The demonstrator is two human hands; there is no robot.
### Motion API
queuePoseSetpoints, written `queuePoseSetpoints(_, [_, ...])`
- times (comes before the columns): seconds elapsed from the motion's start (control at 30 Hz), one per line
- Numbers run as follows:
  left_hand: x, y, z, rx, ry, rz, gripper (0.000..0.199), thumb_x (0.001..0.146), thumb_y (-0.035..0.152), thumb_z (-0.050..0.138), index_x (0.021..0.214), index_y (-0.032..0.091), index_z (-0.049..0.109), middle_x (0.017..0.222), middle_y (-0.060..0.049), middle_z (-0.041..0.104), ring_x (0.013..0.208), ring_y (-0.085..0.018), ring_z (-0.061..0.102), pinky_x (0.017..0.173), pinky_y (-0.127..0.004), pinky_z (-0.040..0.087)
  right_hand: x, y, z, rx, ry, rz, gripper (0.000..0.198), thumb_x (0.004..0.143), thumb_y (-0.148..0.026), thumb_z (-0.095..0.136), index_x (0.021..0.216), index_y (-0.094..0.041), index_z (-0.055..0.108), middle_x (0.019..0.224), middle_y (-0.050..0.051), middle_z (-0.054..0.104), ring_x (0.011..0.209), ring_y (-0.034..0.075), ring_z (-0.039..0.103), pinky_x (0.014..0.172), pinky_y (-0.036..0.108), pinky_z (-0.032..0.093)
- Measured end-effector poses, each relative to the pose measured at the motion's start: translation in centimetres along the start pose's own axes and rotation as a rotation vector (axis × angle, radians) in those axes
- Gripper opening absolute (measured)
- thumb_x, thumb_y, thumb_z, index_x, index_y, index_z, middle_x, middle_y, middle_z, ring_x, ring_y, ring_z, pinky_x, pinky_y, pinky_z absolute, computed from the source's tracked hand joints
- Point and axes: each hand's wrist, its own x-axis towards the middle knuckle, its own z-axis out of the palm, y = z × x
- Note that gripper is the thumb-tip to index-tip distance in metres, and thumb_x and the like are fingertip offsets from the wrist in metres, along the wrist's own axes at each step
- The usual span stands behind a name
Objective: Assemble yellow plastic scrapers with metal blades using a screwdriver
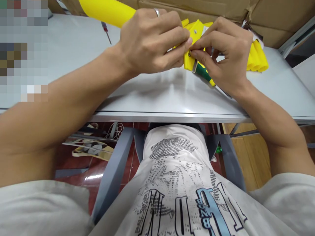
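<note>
A yellow plastic part (197, 28) with flat angled faces is held above the near half of the table. My left hand (155, 41), a ring on one finger, is closed on its left side. My right hand (225, 49) is closed in a pinch, thumb and forefinger at a small screw (189, 54) low on the part. Another screw (195, 31) sits higher on the same face. Just below the part shows a tool with a green and yellow handle (204, 72), partly covered by my right hand. A large curved yellow piece (108, 11) extends behind my left hand.
A red-handled screwdriver (105, 31) lies on the white table (73, 42) at the back left. Yellow tube-shaped pieces (257, 57) rest to the right. Brown cardboard (278, 19) stands along the back. The table's front edge (172, 116) runs close to my body.
</note>
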Motion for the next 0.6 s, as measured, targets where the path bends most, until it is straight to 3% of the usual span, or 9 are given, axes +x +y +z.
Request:
queuePoseSetpoints(0.13, [0.1, -0.3, 0.3, -0.069, 0.017, 0.017, 0.066, 0.134, 0.05, 0.028, 0.156, 0.033, 0.087, 0.187, -0.001, 0.075, 0.174, -0.054, 0.07, 0.128, -0.084, 0.061, 0.2, -3.2, -0.6, 0.056, -0.186, 0.039, 0.057, 0.125, -0.072, 0.081, 0.16, -0.027, 0.084, 0.148, 0.015, 0.086, 0.147, 0.041, 0.08, 0.12, 0.057, 0.075])
queuePoseSetpoints(0.3, [-0.2, -0.4, 0.8, -0.37, 0.15, -0.128, 0.046, 0.123, 0.071, 0.056, 0.127, 0.05, 0.096, 0.18, 0.009, 0.081, 0.177, -0.05, 0.067, 0.14, -0.086, 0.048, -0.5, -5.8, -1.1, 0.124, -0.228, -0.003, 0.057, 0.127, -0.068, 0.081, 0.167, -0.027, 0.08, 0.153, 0.017, 0.086, 0.152, 0.04, 0.08, 0.117, 0.055, 0.078])
queuePoseSetpoints(0.47, [-0.6, 0.2, 0.5, -0.551, 0.243, -0.215, 0.026, 0.109, 0.071, 0.076, 0.107, 0.052, 0.094, 0.168, 0.011, 0.088, 0.171, -0.053, 0.069, 0.142, -0.088, 0.041, -0.5, -2.4, -1.3, 0.062, -0.195, -0.049, 0.048, 0.131, -0.063, 0.072, 0.156, -0.026, 0.087, 0.146, 0.018, 0.085, 0.143, 0.038, 0.08, 0.115, 0.056, 0.076])
queuePoseSetpoints(0.53, [-0.6, 0.4, 0.1, -0.6, 0.244, -0.216, 0.021, 0.102, 0.067, 0.082, 0.095, 0.048, 0.09, 0.164, 0.005, 0.089, 0.171, -0.056, 0.067, 0.144, -0.088, 0.041, -0.4, -0.6, -1.2, 0.008, -0.101, -0.156, 0.048, 0.134, -0.058, 0.058, 0.144, -0.025, 0.092, 0.141, 0.019, 0.085, 0.13, 0.036, 0.081, 0.112, 0.057, 0.074])
queuePoseSetpoints(0.6, [-0.7, 0.6, -0.2, -0.872, 0.221, -0.251, 0.016, 0.091, 0.056, 0.095, 0.088, 0.043, 0.086, 0.162, 0.001, 0.087, 0.184, -0.056, 0.054, 0.148, -0.081, 0.041, -0.3, 0.7, -1.3, -0.007, 0.003, -0.285, 0.06, 0.136, -0.057, 0.045, 0.136, -0.025, 0.096, 0.134, 0.02, 0.085, 0.121, 0.035, 0.083, 0.107, 0.057, 0.072])
